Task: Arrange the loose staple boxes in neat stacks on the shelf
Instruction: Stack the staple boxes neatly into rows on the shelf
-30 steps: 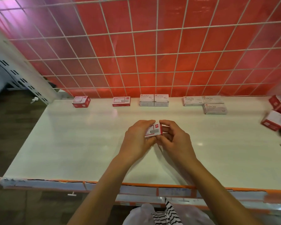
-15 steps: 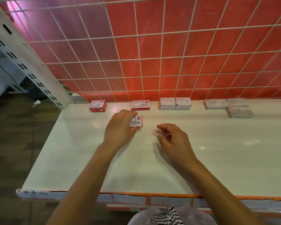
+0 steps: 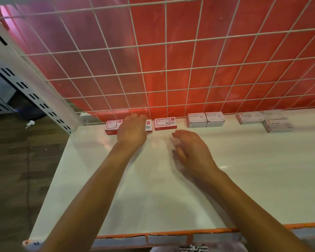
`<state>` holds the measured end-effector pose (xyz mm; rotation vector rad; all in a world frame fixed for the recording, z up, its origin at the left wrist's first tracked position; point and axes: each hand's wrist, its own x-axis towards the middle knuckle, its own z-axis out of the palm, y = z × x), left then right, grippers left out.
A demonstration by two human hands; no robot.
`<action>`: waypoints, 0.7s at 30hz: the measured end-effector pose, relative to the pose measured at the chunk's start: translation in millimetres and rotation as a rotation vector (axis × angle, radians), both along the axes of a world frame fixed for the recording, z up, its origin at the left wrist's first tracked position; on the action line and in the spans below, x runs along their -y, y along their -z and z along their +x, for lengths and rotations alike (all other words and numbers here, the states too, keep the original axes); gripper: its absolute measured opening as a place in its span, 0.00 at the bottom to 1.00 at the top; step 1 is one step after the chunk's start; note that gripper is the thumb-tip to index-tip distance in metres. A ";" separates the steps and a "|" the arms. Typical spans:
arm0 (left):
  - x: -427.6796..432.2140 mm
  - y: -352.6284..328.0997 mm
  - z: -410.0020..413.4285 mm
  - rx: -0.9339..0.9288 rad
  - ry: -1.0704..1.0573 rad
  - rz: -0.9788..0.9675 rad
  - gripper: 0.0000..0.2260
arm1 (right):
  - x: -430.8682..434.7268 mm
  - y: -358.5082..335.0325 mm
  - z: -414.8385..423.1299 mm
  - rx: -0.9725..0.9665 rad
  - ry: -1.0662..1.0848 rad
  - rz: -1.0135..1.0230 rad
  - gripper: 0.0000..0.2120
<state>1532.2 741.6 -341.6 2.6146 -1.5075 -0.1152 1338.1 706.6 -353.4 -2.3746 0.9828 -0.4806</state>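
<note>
We see the left hand [image 3: 132, 131] in the upper middle of the frame, at the back of the white shelf [image 3: 244, 179], its fingers curled over a small staple box [image 3: 149, 126]; only the box's right end shows past the knuckles. The box sits low at the shelf surface between a left red box [image 3: 111, 126] and a right red box [image 3: 165, 123]; whether it touches either, we cannot tell. The right hand [image 3: 191, 151] hangs over the shelf near frame centre, blurred, fingers loosely bent and holding nothing. Further right along the foot of the wire grid [image 3: 171, 70] stand two white boxes [image 3: 196, 120] touching side by side; beyond them, towards the right edge, three pale boxes [image 3: 248, 117] sit in a cluster.
</note>
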 end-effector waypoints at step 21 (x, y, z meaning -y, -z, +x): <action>32.8 -0.9 26.0 -0.229 0.267 0.086 0.19 | 24.8 29.3 50.9 -0.047 -0.051 -0.097 0.19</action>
